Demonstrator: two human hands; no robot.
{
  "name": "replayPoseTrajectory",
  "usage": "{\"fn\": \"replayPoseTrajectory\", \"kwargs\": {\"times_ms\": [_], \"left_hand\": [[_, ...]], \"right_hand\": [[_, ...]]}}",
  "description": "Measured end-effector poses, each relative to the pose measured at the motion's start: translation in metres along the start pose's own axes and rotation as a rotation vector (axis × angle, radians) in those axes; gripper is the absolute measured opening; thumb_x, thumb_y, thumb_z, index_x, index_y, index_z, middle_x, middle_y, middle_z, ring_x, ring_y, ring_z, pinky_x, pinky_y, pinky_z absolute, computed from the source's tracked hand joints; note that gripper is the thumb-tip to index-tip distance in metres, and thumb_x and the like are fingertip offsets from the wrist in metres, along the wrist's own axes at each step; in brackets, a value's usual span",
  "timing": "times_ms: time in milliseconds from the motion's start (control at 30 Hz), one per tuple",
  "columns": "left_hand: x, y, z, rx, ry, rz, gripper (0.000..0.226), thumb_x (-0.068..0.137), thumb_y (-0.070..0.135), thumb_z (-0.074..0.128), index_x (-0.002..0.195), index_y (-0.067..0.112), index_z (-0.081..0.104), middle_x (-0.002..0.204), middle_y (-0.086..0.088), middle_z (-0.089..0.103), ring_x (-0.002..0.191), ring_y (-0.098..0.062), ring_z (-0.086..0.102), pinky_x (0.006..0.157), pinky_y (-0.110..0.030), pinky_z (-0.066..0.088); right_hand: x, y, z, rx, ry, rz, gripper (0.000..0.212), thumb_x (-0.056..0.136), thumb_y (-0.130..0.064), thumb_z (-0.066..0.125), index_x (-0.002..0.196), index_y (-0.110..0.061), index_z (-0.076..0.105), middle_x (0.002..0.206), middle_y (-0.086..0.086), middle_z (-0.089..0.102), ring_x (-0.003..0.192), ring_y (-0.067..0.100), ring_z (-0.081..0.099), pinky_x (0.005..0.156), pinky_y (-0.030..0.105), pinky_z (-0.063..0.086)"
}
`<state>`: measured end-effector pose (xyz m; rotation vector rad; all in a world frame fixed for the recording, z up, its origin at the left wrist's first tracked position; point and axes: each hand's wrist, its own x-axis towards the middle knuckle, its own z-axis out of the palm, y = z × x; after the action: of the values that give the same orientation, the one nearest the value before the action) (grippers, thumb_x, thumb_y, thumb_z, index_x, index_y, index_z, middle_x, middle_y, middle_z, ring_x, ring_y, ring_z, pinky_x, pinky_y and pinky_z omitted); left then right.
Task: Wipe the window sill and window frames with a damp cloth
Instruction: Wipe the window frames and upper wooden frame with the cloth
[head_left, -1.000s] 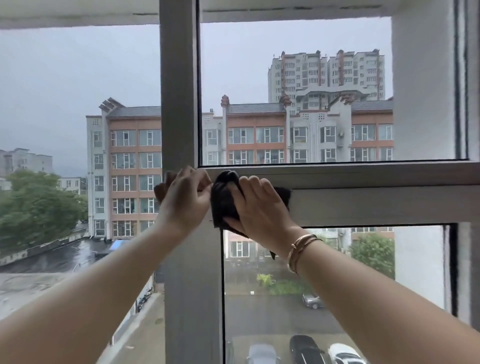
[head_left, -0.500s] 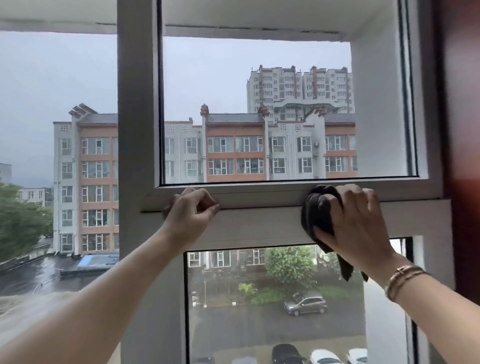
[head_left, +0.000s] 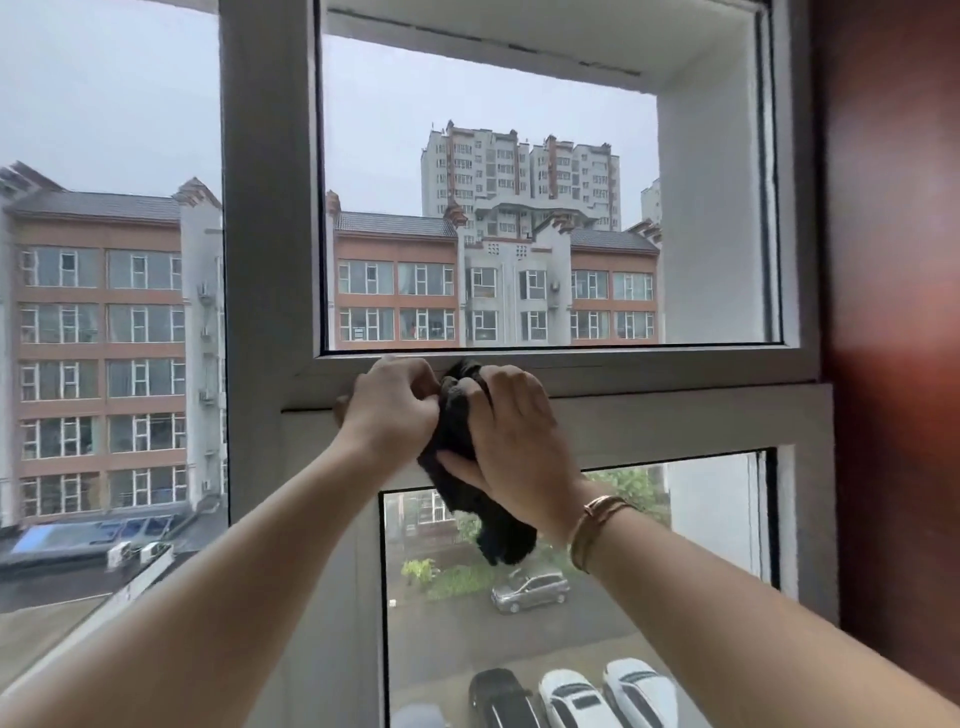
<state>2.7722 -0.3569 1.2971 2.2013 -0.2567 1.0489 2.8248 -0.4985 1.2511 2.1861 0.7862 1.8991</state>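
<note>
And the right hand is back from the right end of the rail, where it was half a second ago, now tight up against the left hand near the upright post. It grips the dark cloth, fingers curled over the top of the wad and thumb tucked beneath, pressing it against the grey horizontal rail of the window frame, just under the upper pane. A loose tail of the cloth hangs down below the wrist, across the top of the lower pane. A gold bracelet sits on the right wrist.

The left hand is clenched, knuckles up against the same rail, its fingers touching the cloth's left edge; whether it actually pinches the fabric, I cannot tell. Its thumb pokes out on the left, at the seam where the rail meets the lower frame member.

To the left stands the wide vertical post; on the far right, a reddish-brown wooden panel. Through the glass: apartment blocks and parked cars below.
</note>
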Motion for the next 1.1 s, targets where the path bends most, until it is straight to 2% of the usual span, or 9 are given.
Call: {"fn": "replayPoseTrajectory", "kwargs": {"times_ms": [133, 300, 400, 467, 533, 733, 900, 967, 1100], "left_hand": [[-0.002, 0.005, -0.008, -0.038, -0.078, -0.031, 0.013, 0.083, 0.011, 0.058, 0.074, 0.017, 0.065, 0.08, -0.003, 0.065, 0.087, -0.025, 0.062, 0.084, -0.038, 0.05], [-0.004, 0.009, -0.008, -0.02, -0.116, -0.03, 0.008, 0.083, 0.016, 0.061, 0.077, 0.013, 0.065, 0.078, -0.002, 0.064, 0.08, -0.021, 0.057, 0.075, -0.033, 0.044], [-0.006, 0.006, 0.0, 0.069, -0.032, 0.009, 0.011, 0.084, 0.021, 0.066, 0.073, 0.021, 0.064, 0.076, 0.002, 0.065, 0.082, -0.021, 0.06, 0.08, -0.035, 0.048], [-0.008, 0.007, 0.009, 0.15, 0.063, 0.061, 0.016, 0.082, 0.027, 0.068, 0.068, 0.029, 0.061, 0.076, 0.005, 0.066, 0.085, -0.024, 0.061, 0.083, -0.043, 0.05], [-0.013, 0.014, 0.021, 0.167, 0.104, 0.095, 0.014, 0.081, 0.03, 0.069, 0.069, 0.033, 0.061, 0.077, 0.008, 0.065, 0.085, -0.025, 0.061, 0.083, -0.046, 0.051], [-0.007, 0.066, 0.083, 0.138, 0.121, 0.171, 0.004, 0.082, 0.031, 0.07, 0.078, 0.032, 0.069, 0.08, 0.014, 0.069, 0.087, -0.016, 0.064, 0.086, -0.042, 0.051], [0.004, 0.092, 0.126, 0.146, 0.119, 0.21, 0.016, 0.079, 0.032, 0.074, 0.067, 0.026, 0.065, 0.072, 0.01, 0.064, 0.077, -0.019, 0.062, 0.076, -0.039, 0.052], [0.005, 0.096, 0.132, 0.174, 0.156, 0.191, 0.021, 0.078, 0.034, 0.075, 0.064, 0.025, 0.063, 0.07, 0.009, 0.064, 0.076, -0.018, 0.061, 0.079, -0.038, 0.049], [0.002, 0.104, 0.134, 0.214, 0.197, 0.128, 0.022, 0.076, 0.041, 0.074, 0.065, 0.025, 0.064, 0.071, 0.012, 0.067, 0.082, -0.014, 0.061, 0.08, -0.033, 0.031]], "right_hand": [[-0.001, 0.006, 0.0, -0.026, 0.005, -0.048, 0.061, 0.085, -0.056, 0.041, 0.116, -0.005, 0.043, 0.111, 0.016, 0.052, 0.102, 0.03, 0.043, 0.093, 0.04, 0.036], [-0.002, 0.017, 0.006, 0.024, 0.049, -0.106, 0.06, 0.083, -0.056, 0.047, 0.115, -0.005, 0.044, 0.11, 0.014, 0.053, 0.1, 0.029, 0.042, 0.091, 0.04, 0.036], [-0.008, 0.033, 0.008, 0.044, 0.071, -0.144, 0.062, 0.084, -0.056, 0.045, 0.118, -0.004, 0.044, 0.112, 0.015, 0.054, 0.101, 0.029, 0.042, 0.091, 0.04, 0.036], [-0.016, 0.05, 0.01, 0.033, 0.076, -0.167, 0.064, 0.084, -0.056, 0.044, 0.12, -0.004, 0.042, 0.114, 0.015, 0.052, 0.102, 0.029, 0.042, 0.092, 0.041, 0.035], [-0.028, 0.073, 0.011, 0.014, 0.072, -0.172, 0.065, 0.085, -0.056, 0.044, 0.122, -0.004, 0.041, 0.117, 0.015, 0.047, 0.103, 0.029, 0.042, 0.093, 0.041, 0.035], [-0.079, 0.177, 0.01, -0.041, 0.016, -0.142, 0.065, 0.084, -0.054, 0.043, 0.123, -0.002, 0.041, 0.119, 0.012, 0.038, 0.106, 0.03, 0.042, 0.098, 0.041, 0.033], [-0.123, 0.263, 0.011, -0.074, -0.054, -0.033, 0.065, 0.08, -0.048, 0.047, 0.124, -0.001, 0.04, 0.12, 0.015, 0.038, 0.109, 0.035, 0.042, 0.1, 0.044, 0.033], [-0.132, 0.284, 0.011, -0.066, -0.084, -0.02, 0.067, 0.078, -0.046, 0.049, 0.124, 0.001, 0.039, 0.12, 0.015, 0.037, 0.109, 0.037, 0.043, 0.099, 0.046, 0.034], [-0.129, 0.284, 0.01, -0.07, -0.084, -0.056, 0.069, 0.075, -0.047, 0.056, 0.119, 0.003, 0.041, 0.116, 0.015, 0.037, 0.105, 0.035, 0.042, 0.098, 0.044, 0.033]]}}
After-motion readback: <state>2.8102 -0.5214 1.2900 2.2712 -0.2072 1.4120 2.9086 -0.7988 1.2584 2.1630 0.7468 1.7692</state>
